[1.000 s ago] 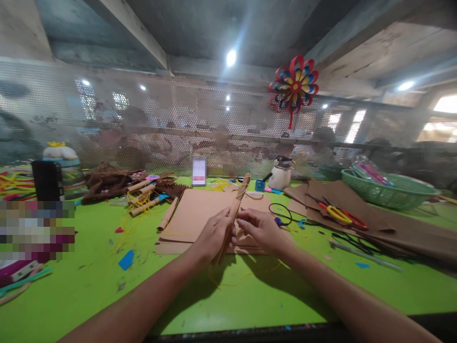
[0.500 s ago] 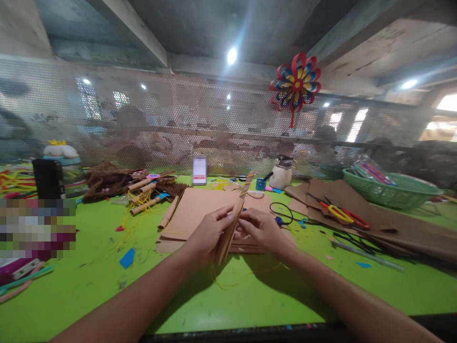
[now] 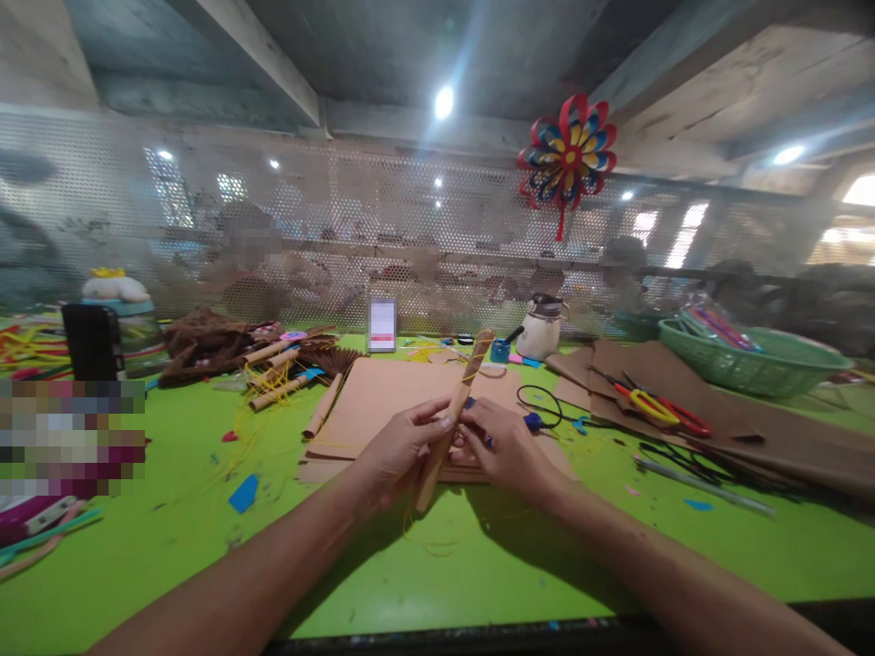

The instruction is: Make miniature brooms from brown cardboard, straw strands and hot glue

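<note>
A flattened brown paper roll stands tilted between my hands, its upper end leaning away to the right. Closed around its left side, my left hand has the thumb pressed on the paper. My right hand is closed at the roll's right side, fingertips bent against the middle of it; what is between those fingertips is partly hidden. Yellow thread crosses the upper part of the roll and hangs in a loop below it. Underneath lies a stack of brown paper sheets.
Paper rolls and brown folded paper lie at left, near a propped black phone. Right are scissors, dark brown paper and a green basket. A lit phone and a jug stand behind.
The paper roll has turned a little in my hands, showing more of its broad side. My right fingers have shifted and curled closer against it.
</note>
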Demonstrator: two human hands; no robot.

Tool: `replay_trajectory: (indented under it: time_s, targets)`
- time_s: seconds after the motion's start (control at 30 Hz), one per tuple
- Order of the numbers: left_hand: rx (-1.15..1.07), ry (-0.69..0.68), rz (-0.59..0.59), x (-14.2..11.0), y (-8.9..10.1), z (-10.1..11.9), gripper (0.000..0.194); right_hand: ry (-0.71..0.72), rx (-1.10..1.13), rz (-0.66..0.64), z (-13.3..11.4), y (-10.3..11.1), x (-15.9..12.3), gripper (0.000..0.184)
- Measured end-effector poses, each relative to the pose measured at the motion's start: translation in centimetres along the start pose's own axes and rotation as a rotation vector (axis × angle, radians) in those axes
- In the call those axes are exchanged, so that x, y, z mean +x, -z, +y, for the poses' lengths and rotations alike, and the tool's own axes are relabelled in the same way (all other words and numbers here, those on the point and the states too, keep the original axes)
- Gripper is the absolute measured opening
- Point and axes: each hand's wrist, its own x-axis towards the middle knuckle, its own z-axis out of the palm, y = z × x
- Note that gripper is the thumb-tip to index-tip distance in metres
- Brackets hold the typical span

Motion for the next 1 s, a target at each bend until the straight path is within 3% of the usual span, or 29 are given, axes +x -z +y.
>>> replay_trajectory:
  time_s: [0.23, 0.47, 0.77, 1.0]
  targets:
    - [0.008, -0.016, 0.049, 0.3, 0.4, 0.2, 0.009, -0.012, -0.001, 0.031, 0.0, 0.4, 0.3, 0.014]
    - [-0.014, -0.021, 0.101, 0.8, 1.2, 0.4, 0.008, -0.062, 0.072, 0.076, 0.7, 0.9, 0.7, 0.012]
    - [0.049, -0.056, 0.163, 0.2, -0.4, -0.2, 0.02, -0.108, 0.011, 0.024, -0.3, -0.5, 0.8, 0.021]
    - [-0.034, -0.1, 0.2, 0.6, -0.3, 0.1, 0.017, -0.132, 0.11, 0.022, -0.4, -0.2, 0.9, 0.018]
